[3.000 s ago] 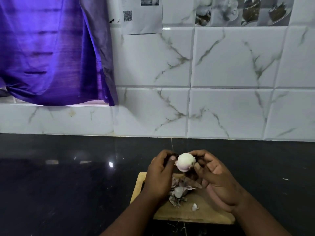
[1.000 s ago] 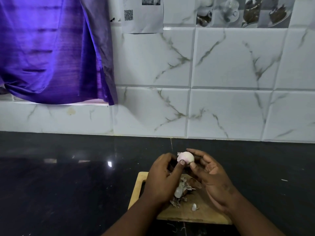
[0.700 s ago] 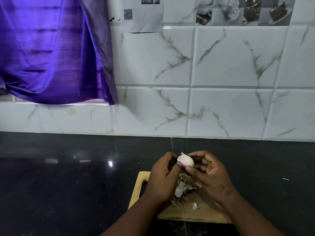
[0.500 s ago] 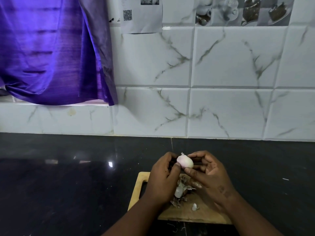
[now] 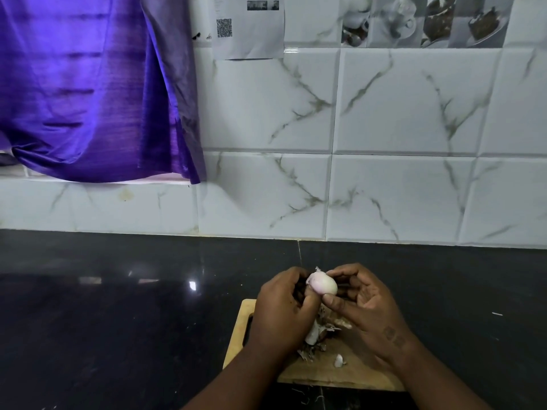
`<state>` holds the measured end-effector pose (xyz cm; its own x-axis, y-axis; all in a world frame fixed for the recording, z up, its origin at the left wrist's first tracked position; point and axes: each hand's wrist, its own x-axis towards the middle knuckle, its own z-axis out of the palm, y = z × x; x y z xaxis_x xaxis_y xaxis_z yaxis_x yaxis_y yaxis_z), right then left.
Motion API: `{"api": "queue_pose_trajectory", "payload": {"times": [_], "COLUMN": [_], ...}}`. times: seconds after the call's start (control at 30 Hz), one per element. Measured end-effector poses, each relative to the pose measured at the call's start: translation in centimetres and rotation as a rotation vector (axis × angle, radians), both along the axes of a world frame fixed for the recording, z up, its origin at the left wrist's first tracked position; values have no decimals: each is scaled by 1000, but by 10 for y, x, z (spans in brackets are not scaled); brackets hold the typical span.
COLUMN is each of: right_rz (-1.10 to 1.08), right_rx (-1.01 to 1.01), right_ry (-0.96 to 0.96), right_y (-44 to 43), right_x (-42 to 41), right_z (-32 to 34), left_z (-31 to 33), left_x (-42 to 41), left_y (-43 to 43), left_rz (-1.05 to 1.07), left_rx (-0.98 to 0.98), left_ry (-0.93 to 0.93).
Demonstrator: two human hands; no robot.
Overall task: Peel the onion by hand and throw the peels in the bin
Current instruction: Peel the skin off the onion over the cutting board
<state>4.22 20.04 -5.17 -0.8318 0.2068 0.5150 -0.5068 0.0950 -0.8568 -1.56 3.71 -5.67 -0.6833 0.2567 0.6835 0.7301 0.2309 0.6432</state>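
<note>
Head view: a marble-patterned tiled wall [image 5: 384, 128] fills the upper half, with a purple cloth [image 5: 88, 84] hanging at its left.
Worktop [image 5: 118, 321]: dark and glossy, running below the wall.
Chopping board [image 5: 349, 377]: wooden, lying on the worktop at the near edge.
Left hand [image 5: 284, 309]: fingers curled round the left end of the onion [image 5: 322, 284].
Right hand [image 5: 370, 306]: thumb and forefinger clamped on the onion's right side.
Onion: pale, mostly bare, held between both hands above the board.
Peels [image 5: 318, 335]: heaped on the board beneath the hands; one small pale scrap [image 5: 338, 360] lies near them.
</note>
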Motion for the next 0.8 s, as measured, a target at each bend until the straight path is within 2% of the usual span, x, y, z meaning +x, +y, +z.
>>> {"api": "queue_pose_trajectory", "payload": {"times": [0.17, 0.3, 0.43, 0.67, 0.8], "right_rz": [21, 157, 200, 186, 87], "right_rx": [-36, -211, -332, -303, -223], "right_ry": [1, -122, -183, -223, -213], "right_y": [-1, -3, -2, -4, -4], "right_x": [1, 4, 3, 3, 3], "right_z": [1, 5, 7, 7, 7], "left_z": [0, -2, -2, -2, -4], "left_x": [-2, -4, -8, -7, -6], "left_y": [1, 2, -2, 1, 2], "left_rz": [84, 38, 91, -31, -79], "left_rx": [34, 37, -16, 16, -14], "left_ry": [12, -43, -25, 32, 33]}}
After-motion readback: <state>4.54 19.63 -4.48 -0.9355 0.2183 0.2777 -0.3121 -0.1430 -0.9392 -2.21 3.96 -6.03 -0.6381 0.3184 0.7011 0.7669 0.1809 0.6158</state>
